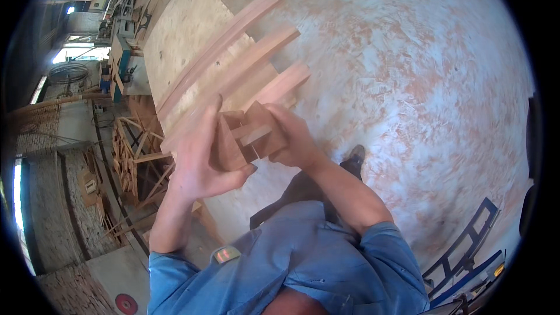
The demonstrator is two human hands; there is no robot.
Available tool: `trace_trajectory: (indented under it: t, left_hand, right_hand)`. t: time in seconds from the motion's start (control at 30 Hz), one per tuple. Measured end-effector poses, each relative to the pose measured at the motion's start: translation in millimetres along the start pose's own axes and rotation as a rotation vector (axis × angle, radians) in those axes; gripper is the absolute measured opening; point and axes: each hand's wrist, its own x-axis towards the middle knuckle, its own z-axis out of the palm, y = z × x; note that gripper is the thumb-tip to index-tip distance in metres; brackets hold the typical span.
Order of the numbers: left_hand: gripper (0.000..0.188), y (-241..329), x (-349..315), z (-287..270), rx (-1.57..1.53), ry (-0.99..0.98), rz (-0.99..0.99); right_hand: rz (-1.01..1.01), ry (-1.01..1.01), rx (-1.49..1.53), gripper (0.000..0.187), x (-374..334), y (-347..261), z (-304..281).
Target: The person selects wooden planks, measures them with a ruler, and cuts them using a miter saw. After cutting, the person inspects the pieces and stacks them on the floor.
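In front of my chest, both hands grip short, cut pieces of reddish-brown wood. My left hand (195, 160) is closed round a wooden block (230, 147), its thumb along the lower edge and its fingers at the far side. My right hand (296, 140) clasps a second wooden block (267, 123) from the right. Between the palms the two blocks meet or lie very close, with a pale end face and a dark gap showing. Whether they are joined cannot be made out. Just beyond my hands, several long wooden bars (248, 55) lie side by side.
Under the bars is a plywood sheet (189, 14). A wooden frame stack (137, 160) stands at the left, with a brick wall (44, 186) farther out. A blue metal frame (464, 245) sits at lower right. The floor (420, 87) is pale and dust-streaked.
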Motion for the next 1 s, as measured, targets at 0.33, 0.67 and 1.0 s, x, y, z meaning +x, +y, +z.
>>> trace_trajectory:
  t: [0.33, 0.67, 1.0]
  left_hand:
    - [0.086, 2.9, -1.1, 15.6, 0.02, -0.033, -0.095]
    - [0.078, 8.5, -0.4, 25.6, -0.036, -0.076, -0.195]
    - [0.078, 1.1, -1.9, 29.1, 0.045, -0.06, -0.095]
  right_hand:
    - [-0.049, 0.03, 0.041, 0.099, -14.0, 14.0, -3.3]
    - [-0.016, 0.027, 0.076, 0.099, -19.4, 13.8, -10.3]
    - [-0.016, -0.011, 0.048, 0.096, -16.2, 17.9, -11.6]
